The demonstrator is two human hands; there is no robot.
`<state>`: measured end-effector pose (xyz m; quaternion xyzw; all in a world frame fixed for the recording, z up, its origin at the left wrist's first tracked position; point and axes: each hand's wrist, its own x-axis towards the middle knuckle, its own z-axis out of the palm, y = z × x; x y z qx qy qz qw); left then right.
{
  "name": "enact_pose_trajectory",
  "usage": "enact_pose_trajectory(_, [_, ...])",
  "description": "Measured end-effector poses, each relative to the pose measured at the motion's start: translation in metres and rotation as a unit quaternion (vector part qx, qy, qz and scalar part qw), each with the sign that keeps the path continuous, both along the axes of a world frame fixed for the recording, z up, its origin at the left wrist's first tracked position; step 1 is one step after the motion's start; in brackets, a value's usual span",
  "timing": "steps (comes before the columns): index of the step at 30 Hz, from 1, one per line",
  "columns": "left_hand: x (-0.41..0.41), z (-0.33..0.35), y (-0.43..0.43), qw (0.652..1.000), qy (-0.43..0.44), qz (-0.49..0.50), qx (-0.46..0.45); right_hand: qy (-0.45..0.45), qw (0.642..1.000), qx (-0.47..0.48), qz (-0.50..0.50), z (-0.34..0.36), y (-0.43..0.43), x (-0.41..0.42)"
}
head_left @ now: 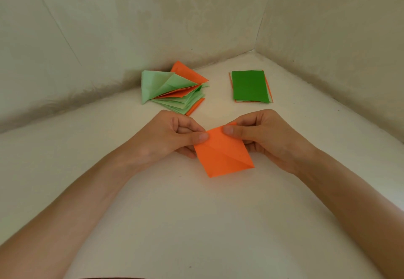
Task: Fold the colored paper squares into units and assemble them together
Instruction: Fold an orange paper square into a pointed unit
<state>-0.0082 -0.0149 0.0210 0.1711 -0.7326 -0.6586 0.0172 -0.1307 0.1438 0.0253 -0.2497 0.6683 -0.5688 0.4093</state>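
While the left hand (175,136) is pinching the upper left edge of the orange paper (223,154) between thumb and curled fingers, the right hand (269,138) is gripping the upper right edge the same way. The paper, showing a diagonal crease, is sitting over the middle of the white surface (196,224); whether its lower corner is touching the surface I cannot tell. A fanned pile of folded units (175,90), pale green and orange, is lying by the back edge along the left wall. A stack of flat squares (250,86), dark green on top, is lying near the back corner, apart from the pile.
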Motion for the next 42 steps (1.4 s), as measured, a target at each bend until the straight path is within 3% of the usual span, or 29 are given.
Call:
enact_pose_trajectory(5, [0.001,0.0,-0.002,1.0,0.014,-0.017,0.015,-0.004,1.0,0.0,-0.013,0.0,0.0,-0.001])
enact_pose_trajectory(10, [0.005,0.002,-0.011,0.99,0.042,-0.075,0.113,-0.019,0.999,-0.009,-0.033,-0.001,0.001,-0.004])
enact_pose_trajectory(18, [0.002,0.002,-0.002,0.999,0.028,-0.013,0.024,0.095,0.995,-0.006,0.004,-0.002,0.0,0.002])
enact_pose_trajectory(23, [0.0,-0.001,0.0,0.998,0.042,0.037,0.012,0.029,0.999,-0.031,0.005,-0.003,-0.001,0.001])
enact_pose_trajectory(26, [-0.002,-0.004,0.002,0.997,0.043,0.058,-0.006,0.129,0.991,-0.018,-0.024,-0.006,-0.004,0.003])
enact_pose_trajectory(28, [-0.003,-0.01,0.004,0.994,0.047,0.07,-0.072,0.23,0.972,0.01,-0.041,-0.011,-0.004,0.001])
enact_pose_trajectory(31, [-0.001,-0.022,0.008,0.944,0.063,0.083,-0.312,0.426,0.899,0.106,-0.004,-0.016,-0.004,-0.003])
enact_pose_trajectory(34, [0.0,-0.025,0.011,0.891,0.045,0.087,-0.443,0.483,0.866,0.127,0.007,-0.022,-0.005,-0.005])
enact_pose_trajectory(37, [-0.002,-0.029,0.005,0.875,0.095,0.048,-0.473,0.55,0.825,0.126,-0.022,-0.031,-0.009,-0.01])
enact_pose_trajectory(39, [-0.002,-0.029,0.002,0.876,0.141,-0.015,-0.461,0.557,0.82,0.132,-0.031,-0.032,-0.009,-0.014])
enact_pose_trajectory(42, [0.001,-0.028,0.0,0.845,0.168,-0.069,-0.503,0.56,0.824,0.087,-0.017,-0.023,-0.003,-0.014])
